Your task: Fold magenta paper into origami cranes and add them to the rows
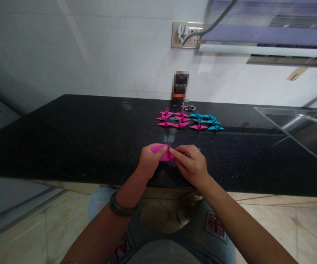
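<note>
Left hand (149,161), right hand (190,165) pinching paper (161,151), counter (65,154) edge

The desk (65,139) is a long slab of black speckled stone against the wall. Near its back edge sit pink paper cranes (175,120), with blue paper cranes (209,121) just beside them and a beaded bracelet (188,107) behind.

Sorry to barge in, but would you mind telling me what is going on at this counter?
A person is working a piece of pink paper with both hands. The left hand pinches one end and the right hand presses its fingertips on the other, just above the black counter. Further back on the counter lie small folded pink cranes, with blue cranes to their right.
</note>
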Demonstrator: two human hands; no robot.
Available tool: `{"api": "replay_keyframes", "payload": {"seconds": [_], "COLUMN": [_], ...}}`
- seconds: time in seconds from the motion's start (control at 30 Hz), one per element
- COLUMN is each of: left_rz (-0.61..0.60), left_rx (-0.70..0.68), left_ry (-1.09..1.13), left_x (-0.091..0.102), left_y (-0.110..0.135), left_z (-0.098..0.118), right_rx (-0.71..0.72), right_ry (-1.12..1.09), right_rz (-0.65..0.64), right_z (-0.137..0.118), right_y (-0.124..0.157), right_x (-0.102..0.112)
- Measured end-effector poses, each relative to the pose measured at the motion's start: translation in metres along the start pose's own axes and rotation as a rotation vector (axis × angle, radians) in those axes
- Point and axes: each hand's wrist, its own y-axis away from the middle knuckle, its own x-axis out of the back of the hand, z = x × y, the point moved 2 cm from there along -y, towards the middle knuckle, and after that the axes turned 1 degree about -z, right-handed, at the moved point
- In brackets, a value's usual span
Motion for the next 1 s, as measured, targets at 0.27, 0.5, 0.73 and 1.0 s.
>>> {"api": "replay_keyframes", "payload": {"seconds": [0.27, 0.5, 0.73, 1.0], "left_rz": [-0.036, -0.084, -0.083, -0.075], "left_rx": [0.078, 0.137, 0.141, 0.122], "left_ry": [0.142, 0.238, 0.234, 0.176], "left_x": [0.0039, 0.0043, 0.0038, 0.0053], "left_y": [-0.0014, 0.0002, 0.0, -0.0003], "left_z": [0.0003, 0.0034, 0.0038, 0.0019], "right_rx": [0.036, 0.034, 0.036, 0.027], "right_ry": [-0.002, -0.052, -0.093, -0.099], "right_rz": [-0.094, -0.169, -0.216, -0.238], "right_z": [-0.0002, 0.0016, 0.003, 0.0026], "right_y": [-0.0004, -0.0004, -0.0011, -0.0012], "right_x": [0.0016, 0.001, 0.0011, 0.0007]}}
